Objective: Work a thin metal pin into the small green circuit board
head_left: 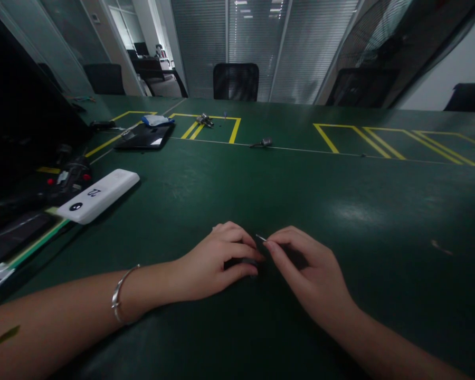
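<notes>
Both my hands rest on the dark green table, close together near its front edge. My left hand is curled over a small dark object that its fingers mostly hide. My right hand pinches a thin silvery pin-like piece between thumb and forefinger, its tip pointing toward the left hand. A silver bracelet circles my left wrist.
A white oblong device lies at the left, with dark tools beside it. Further back are a black tablet, a blue-white cloth, small metal parts and a metal piece. Yellow lines mark the table. Black chairs stand behind.
</notes>
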`<state>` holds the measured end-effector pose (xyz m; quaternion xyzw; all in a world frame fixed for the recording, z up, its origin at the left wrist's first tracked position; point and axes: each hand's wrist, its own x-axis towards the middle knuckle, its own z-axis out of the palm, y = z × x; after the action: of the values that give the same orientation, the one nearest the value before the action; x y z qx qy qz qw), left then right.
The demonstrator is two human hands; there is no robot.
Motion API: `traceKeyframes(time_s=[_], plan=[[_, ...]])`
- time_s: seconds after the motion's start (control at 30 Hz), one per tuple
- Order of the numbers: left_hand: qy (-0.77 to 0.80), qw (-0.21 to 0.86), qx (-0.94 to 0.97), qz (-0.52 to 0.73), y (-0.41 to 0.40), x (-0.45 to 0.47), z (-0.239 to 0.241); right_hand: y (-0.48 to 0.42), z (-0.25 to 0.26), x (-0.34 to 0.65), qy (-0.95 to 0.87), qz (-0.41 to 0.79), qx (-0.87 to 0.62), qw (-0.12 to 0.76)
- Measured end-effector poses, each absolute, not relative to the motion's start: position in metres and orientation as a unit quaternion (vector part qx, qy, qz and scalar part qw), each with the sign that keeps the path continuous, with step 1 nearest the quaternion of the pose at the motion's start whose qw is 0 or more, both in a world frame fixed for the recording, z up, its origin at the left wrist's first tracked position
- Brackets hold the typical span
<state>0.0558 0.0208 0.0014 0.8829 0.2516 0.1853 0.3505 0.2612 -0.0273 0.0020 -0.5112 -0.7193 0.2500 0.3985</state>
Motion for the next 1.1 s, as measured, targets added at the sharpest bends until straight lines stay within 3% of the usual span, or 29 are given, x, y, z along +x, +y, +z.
traceKeyframes(time_s=[0.3, 0.7, 1.1], plan=[[0.304, 0.319, 0.872, 0.214, 0.016, 0.057, 0.001, -0.025, 0.001, 0.26, -0.732, 0.237, -0.519, 0.372], [0.353, 0.209, 0.898, 0.159, 0.012, 0.059, 0.003, -0.028, 0.004, 0.25, -0.796, 0.193, -0.539, 0.198], [0.361, 0.214, 0.892, 0.165, 0.009, 0.059, 0.004, -0.027, -0.002, 0.251, -0.793, 0.161, -0.556, 0.187]])
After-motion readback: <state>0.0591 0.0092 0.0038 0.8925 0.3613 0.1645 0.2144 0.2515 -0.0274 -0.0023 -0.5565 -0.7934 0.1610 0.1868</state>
